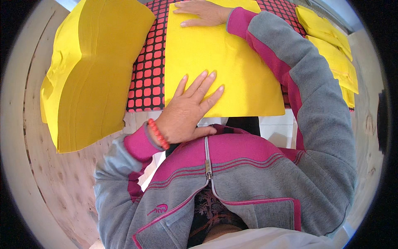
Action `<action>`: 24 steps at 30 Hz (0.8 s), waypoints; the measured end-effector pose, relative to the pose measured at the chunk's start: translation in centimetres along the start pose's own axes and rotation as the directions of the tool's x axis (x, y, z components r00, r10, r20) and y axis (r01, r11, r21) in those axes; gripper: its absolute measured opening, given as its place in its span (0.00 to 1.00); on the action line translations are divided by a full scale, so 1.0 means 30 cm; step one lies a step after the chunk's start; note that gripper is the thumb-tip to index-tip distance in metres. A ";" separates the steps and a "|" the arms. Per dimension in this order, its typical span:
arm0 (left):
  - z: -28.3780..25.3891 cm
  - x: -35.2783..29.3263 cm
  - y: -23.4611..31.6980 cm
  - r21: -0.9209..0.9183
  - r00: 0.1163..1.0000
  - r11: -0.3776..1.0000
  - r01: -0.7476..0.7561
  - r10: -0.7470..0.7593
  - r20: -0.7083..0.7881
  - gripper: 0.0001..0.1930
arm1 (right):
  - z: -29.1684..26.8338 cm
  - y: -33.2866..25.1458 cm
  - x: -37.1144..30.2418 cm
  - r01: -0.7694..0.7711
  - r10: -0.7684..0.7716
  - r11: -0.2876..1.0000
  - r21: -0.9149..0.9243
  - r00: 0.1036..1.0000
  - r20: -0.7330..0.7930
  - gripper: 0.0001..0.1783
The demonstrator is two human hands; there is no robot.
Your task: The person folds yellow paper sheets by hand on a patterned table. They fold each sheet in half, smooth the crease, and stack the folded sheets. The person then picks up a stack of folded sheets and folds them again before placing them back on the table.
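Note:
A flat yellow cloth sheet point(244, 74) lies in front of me on a table covered with a red and black squared cloth point(146, 79). My left hand point(186, 106) rests palm down on the sheet's near left part, its fingers spread and its thumb off the near edge. At the far end, my right hand point(201, 12) lies flat on the same sheet, fingers stretched toward the left. Neither hand grips anything. A red bead bracelet point(158, 133) circles my left wrist.
To the left stands a thick stack of yellow sheets point(95, 79), bent in the middle and overhanging the table's near edge. Several folded yellow pieces point(331, 56) lie in piles at the far right. A pale wooden surface point(62, 182) shows at the lower left.

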State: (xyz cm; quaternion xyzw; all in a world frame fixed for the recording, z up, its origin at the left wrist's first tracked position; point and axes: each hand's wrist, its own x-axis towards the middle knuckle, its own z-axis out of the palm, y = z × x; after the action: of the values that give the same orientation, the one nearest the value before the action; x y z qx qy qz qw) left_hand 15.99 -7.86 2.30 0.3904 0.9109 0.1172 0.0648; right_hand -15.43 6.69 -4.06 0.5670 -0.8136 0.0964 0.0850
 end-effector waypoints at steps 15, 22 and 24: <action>0.080 0.356 -0.272 0.157 0.918 0.964 -0.216 0.255 -0.305 0.29 | 0.015 0.011 0.008 -0.013 0.016 0.998 0.057 0.999 -0.045 0.49; 0.070 0.337 -0.249 0.227 0.967 0.967 -0.117 0.163 -0.197 0.39 | 0.029 0.061 -0.002 -0.047 0.055 0.991 0.127 0.997 -0.056 0.47; 0.067 0.337 -0.242 0.218 0.971 0.970 -0.111 0.152 -0.185 0.40 | 0.000 0.052 -0.053 -0.051 0.078 0.955 0.293 0.994 -0.082 0.46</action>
State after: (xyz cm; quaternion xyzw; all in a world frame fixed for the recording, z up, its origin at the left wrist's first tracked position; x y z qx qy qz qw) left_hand 4.41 -5.03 -1.84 0.4411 0.8919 0.0647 -0.0759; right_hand -16.36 8.67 -4.54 0.5415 -0.8039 0.2434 0.0351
